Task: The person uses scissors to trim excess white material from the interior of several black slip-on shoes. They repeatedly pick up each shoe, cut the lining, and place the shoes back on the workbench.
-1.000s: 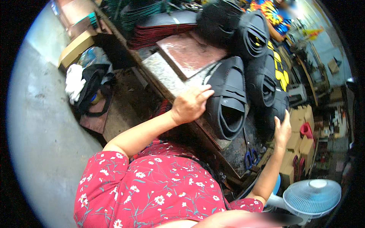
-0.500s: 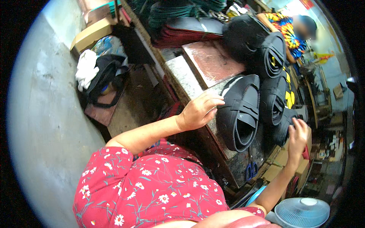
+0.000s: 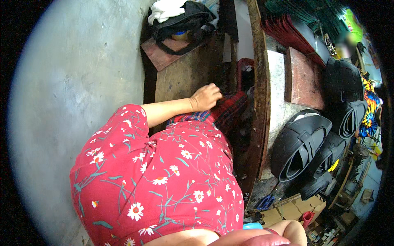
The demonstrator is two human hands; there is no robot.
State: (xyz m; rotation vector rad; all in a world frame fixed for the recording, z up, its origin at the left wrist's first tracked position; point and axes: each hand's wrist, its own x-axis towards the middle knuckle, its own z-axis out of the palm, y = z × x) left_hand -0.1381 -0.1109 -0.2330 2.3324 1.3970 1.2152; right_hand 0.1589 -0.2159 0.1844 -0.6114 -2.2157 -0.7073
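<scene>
My left hand (image 3: 206,97) is low over my lap, beside the dark red plaid cloth (image 3: 234,108) on my legs. Its fingers are bent, the tips tucked out of sight, so what they may hold is hidden. Only the upper part of my right arm shows at the bottom right; that hand is out of the picture. On the workbench (image 3: 277,96) to my right lies a large bundle of nested, curved black pieces (image 3: 297,141), crossed by a strap. Similar black bundles (image 3: 328,156) lie beyond it.
A reddish board (image 3: 305,78) lies on the bench, near stacked dark red sheets (image 3: 289,37). Blue-handled scissors (image 3: 266,202) lie at its near end. A black bag (image 3: 184,26) with white cloth (image 3: 166,10) rests by the grey wall (image 3: 82,82). Cardboard (image 3: 287,211) stands beyond the bench.
The view has swung, so the bench now sits farther right. My left hand has moved away from the large black bundle down to my lap. My right hand has left the view.
</scene>
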